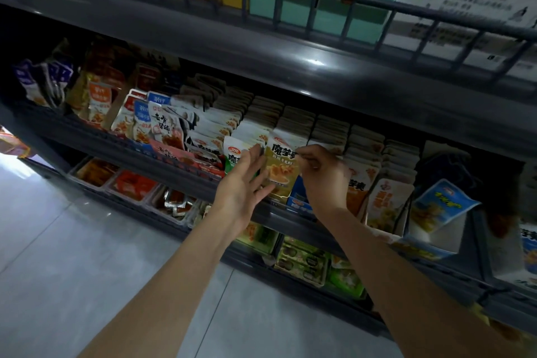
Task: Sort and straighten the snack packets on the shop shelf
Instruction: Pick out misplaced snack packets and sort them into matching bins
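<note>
Middle shelf (pixel 96 136) of a dark shop rack, seen from above and to the left, with both bare forearms reaching in from the lower edge. Left hand (pixel 242 186) with fingers straight and slightly spread, palm toward the shelf, fingertips laid against the lower left face of the yellow packet (pixel 282 166), nothing gripped. Right hand (pixel 324 176) with fingers curled, thumb and forefinger pinching the upper right edge of the same packet. Yellow packet upright at the front of the shelf, between the two hands, at the head of a row of standing packets (pixel 296 122) filed edge-on toward the back. Green packet (pixel 232 154) just beside it on the left, partly covered by the left hand. Farther left, loose packets (pixel 162 125) leaning at mixed angles. To the right, a blue packet (pixel 438 206) tilted in a white display box. Above, a railed upper shelf carrying a teal box (pixel 261 3). Below, clear trays (pixel 132 183) of red and green snacks on the lower shelf. Grey tiled floor (pixel 58 241) at lower left.
</note>
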A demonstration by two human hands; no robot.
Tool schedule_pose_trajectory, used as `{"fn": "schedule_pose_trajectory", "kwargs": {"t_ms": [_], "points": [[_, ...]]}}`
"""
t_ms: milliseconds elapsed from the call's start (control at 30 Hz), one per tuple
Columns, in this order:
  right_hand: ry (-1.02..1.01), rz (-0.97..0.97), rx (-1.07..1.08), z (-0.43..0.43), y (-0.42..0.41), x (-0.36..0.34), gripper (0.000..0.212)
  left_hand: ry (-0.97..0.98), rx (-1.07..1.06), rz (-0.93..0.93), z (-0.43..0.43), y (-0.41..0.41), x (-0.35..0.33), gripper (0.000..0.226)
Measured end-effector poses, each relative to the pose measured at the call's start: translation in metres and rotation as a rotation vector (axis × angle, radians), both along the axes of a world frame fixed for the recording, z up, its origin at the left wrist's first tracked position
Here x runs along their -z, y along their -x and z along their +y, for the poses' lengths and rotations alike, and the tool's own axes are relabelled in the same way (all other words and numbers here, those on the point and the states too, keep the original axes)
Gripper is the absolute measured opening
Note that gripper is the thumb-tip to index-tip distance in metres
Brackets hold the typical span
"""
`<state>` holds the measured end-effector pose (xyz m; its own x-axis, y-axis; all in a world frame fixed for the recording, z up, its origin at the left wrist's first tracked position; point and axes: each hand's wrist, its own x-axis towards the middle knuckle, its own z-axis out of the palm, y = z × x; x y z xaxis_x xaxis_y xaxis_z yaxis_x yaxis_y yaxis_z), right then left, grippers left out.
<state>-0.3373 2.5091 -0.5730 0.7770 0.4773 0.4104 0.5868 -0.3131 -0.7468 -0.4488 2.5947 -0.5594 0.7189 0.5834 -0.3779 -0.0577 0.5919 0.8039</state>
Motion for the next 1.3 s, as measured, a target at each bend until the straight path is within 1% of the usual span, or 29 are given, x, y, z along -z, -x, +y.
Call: {"fn": "schedule_pose_trajectory", "kwargs": {"t_ms": [67,200,333,400,467,567,633,667,700,733,800,867,933,1100,1267,1300], "points": [[0.023,-0.094,-0.037,-0.003,0.002,0.003,0.014,-0.008,0.037,0.011,0.003,-0.003,-0.001,0.049],[0.115,-0.175,-0.071,-0.003,0.005,0.013,0.01,-0.017,0.105,0.086,0.005,-0.006,0.001,0.057],[0.21,-0.166,-0.054,0.0,0.0,0.023,0.008,-0.067,0.135,0.202,0.005,-0.006,0.008,0.062],[0.263,-0.116,-0.046,0.001,-0.002,0.027,0.004,-0.074,0.132,0.235,0.005,-0.007,0.01,0.062],[0.291,-0.065,-0.03,0.002,-0.003,0.027,0.006,-0.08,0.135,0.259,0.006,-0.01,0.008,0.061],[0.224,-0.008,-0.011,-0.002,-0.001,0.025,0.011,-0.06,0.113,0.28,0.007,-0.012,0.005,0.061],[0.109,0.112,-0.019,-0.006,0.001,0.019,0.015,-0.051,0.097,0.273,0.005,-0.012,0.003,0.061],[0.066,0.205,-0.035,-0.008,0.001,0.016,0.023,-0.047,0.085,0.263,0.004,-0.011,0.001,0.061],[0.058,0.289,-0.048,-0.008,0.0,0.012,0.032,-0.049,0.069,0.248,0.002,-0.01,0.0,0.059],[0.086,0.336,-0.049,-0.009,-0.001,0.01,0.036,-0.055,0.051,0.229,0.0,-0.01,-0.001,0.057],[0.142,0.377,-0.021,-0.008,-0.002,0.006,0.026,-0.085,0.029,0.188,-0.005,-0.01,-0.005,0.046],[0.127,0.421,0.014,-0.005,-0.003,0.006,0.02,-0.116,0.025,0.197,-0.009,-0.013,-0.01,0.036],[0.113,0.427,0.025,-0.002,-0.001,0.007,0.018,-0.118,0.03,0.23,-0.012,-0.016,-0.013,0.037],[0.164,0.431,0.044,0.004,-0.001,0.004,0.021,-0.136,0.056,0.3,-0.013,-0.016,-0.022,0.034],[0.055,0.515,0.047,-0.016,0.006,-0.011,0.012,-0.124,0.047,0.252,-0.015,-0.012,-0.03,0.032],[0.045,0.526,0.046,-0.026,0.007,-0.015,0.02,-0.145,0.039,0.235,-0.018,-0.011,-0.031,0.03]]}}
